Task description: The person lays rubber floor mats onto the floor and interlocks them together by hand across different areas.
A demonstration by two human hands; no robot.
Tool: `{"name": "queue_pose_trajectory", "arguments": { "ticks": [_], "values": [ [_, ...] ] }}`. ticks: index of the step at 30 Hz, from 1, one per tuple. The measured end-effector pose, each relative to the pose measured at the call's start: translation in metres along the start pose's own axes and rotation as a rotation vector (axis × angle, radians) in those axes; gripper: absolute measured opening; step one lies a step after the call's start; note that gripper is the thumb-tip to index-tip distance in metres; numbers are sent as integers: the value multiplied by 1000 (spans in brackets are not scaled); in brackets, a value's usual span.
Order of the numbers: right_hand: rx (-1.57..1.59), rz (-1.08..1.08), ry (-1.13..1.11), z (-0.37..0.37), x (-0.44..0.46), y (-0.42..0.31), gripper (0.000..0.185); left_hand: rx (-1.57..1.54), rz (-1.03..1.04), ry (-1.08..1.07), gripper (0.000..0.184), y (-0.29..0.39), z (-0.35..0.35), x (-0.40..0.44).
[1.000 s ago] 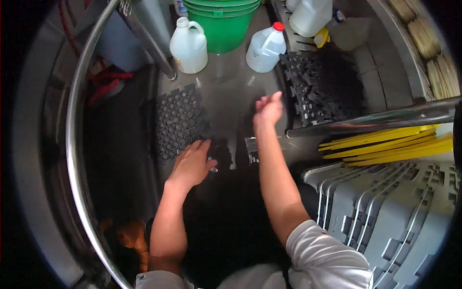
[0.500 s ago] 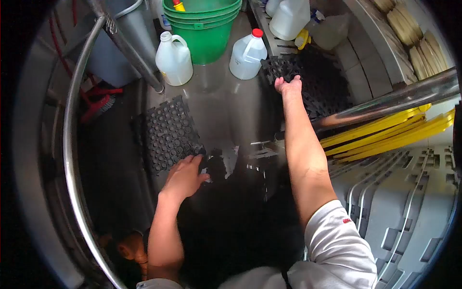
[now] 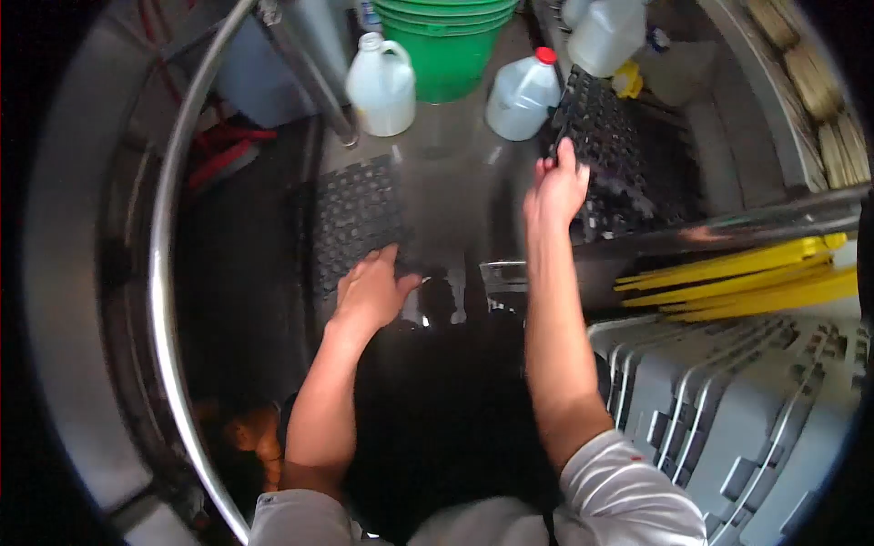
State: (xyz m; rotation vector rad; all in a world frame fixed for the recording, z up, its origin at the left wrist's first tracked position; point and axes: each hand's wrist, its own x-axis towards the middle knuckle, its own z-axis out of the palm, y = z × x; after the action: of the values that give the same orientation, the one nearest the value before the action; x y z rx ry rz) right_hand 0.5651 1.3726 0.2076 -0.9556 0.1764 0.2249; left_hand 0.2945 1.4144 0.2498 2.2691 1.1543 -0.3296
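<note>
My left hand [image 3: 371,289] lies over the near right edge of a black studded rubber mat [image 3: 357,205], thumb held apart and fingers stretched out. Part of that mat is hidden under the hand. Farther forward, my right hand [image 3: 557,189] is closed at the left edge of a second black rubber mat [image 3: 603,123]; its fingertips are partly hidden. That mat lies on the right side, below a white jug [image 3: 605,41]. Left of it, a clear jug with a red cap [image 3: 523,100] stands on the dark, shiny floor [image 3: 446,173].
An uncapped white jug [image 3: 382,91] stands beside stacked green buckets [image 3: 443,55]. A curved metal rail [image 3: 162,227] runs down the left, and a metal bar [image 3: 728,225] crosses the right. Yellow strips [image 3: 737,278] and grey plastic crates [image 3: 719,400] are on the right. A red brush [image 3: 223,164] lies at left.
The view has shifted, so the scene sits farther right. My right hand has drawn back and turned, and the right mat's edge has swung round. My left hand stays by the left mat.
</note>
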Motion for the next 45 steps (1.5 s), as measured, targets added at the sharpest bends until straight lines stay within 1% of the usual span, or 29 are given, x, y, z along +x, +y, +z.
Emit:
{"name": "queue_pose_trajectory", "arguments": {
  "ticks": [4,6,7,8,9,10,11,12,14,16,17,20,21,23,24,26,27,29,30,32,33,35,36,37,38,40,41,44,45],
  "values": [
    [-79,26,31,-42,-100,4,16,-90,-154,104,57,-16,-9,8],
    [-318,96,-26,-80,-135,27,16,-121,-237,85,56,-25,-9,12],
    [-421,148,-21,-86,-157,37,16,-192,-238,148,60,-35,4,20],
    [-381,159,-63,-105,-170,65,14,-376,-245,79,62,-46,25,34],
    [-513,154,-110,-118,-182,77,15,-556,-250,15,65,-58,46,49],
    [-470,219,-132,-119,-195,83,15,-732,-251,-45,67,-54,38,52],
    [-428,286,-154,-120,-208,89,15,-947,-382,-177,72,-46,38,47],
    [-393,353,-173,-124,-215,93,15,-1048,-428,-223,72,-49,50,53],
    [-434,365,-168,-139,-208,112,16,-1129,-490,-289,73,-50,66,62],
    [-403,431,-137,-154,-189,130,17,-1121,-286,-349,76,-55,78,66],
    [-411,449,-191,-163,-182,140,20,-1115,-187,-376,78,-57,83,67],
    [-320,523,-101,-163,-175,180,22,-1267,-241,-206,79,-63,117,91],
    [-355,574,-95,-156,-172,181,22,-1273,-198,-164,81,-67,129,100],
    [-420,674,-78,-138,-167,178,22,-1229,-96,-25,79,-78,169,128],
    [-506,643,-136,-143,-159,188,24,-1203,-48,43,79,-81,180,137],
    [-679,588,-255,-167,-140,217,29,-1123,-84,-7,77,-73,166,138],
    [-763,608,-261,-173,-136,225,29,-1085,-106,-33,76,-72,163,136],
    [-933,639,-271,-186,-126,234,30,-985,-54,-46,76,-87,187,145],
    [-1038,648,-355,-200,-115,246,33,-933,-22,-48,76,-91,194,150],
    [-1255,621,-508,-216,-96,254,39,-616,-102,-85,80,-86,184,146],
    [-1367,584,-575,-214,-91,246,43,-458,-141,-106,82,-81,177,142],
    [-1604,419,-674,-148,-88,170,51,-186,-304,-16,87,-74,166,132],
    [-1598,276,-696,-134,-87,164,55,-48,-385,27,89,-74,164,128],
    [-1588,136,-714,-126,-87,165,62,-36,-445,-57,100,-81,164,129],
    [-1571,-6,-728,-119,-88,165,69,-25,-445,-77,104,-86,167,126],
    [-1819,-185,-953,-121,-79,175,80,-7,-441,-111,110,-84,159,118],
    [-1939,-275,-1069,-124,-76,180,86,-29,-464,-100,122,-90,167,126],
    [-2007,-254,-1161,-118,-69,174,95,-31,-459,-100,124,-83,150,125],
    [-2022,-245,-1150,-117,-69,177,96,-21,-469,-109,130,-85,149,130]
  ]
}}
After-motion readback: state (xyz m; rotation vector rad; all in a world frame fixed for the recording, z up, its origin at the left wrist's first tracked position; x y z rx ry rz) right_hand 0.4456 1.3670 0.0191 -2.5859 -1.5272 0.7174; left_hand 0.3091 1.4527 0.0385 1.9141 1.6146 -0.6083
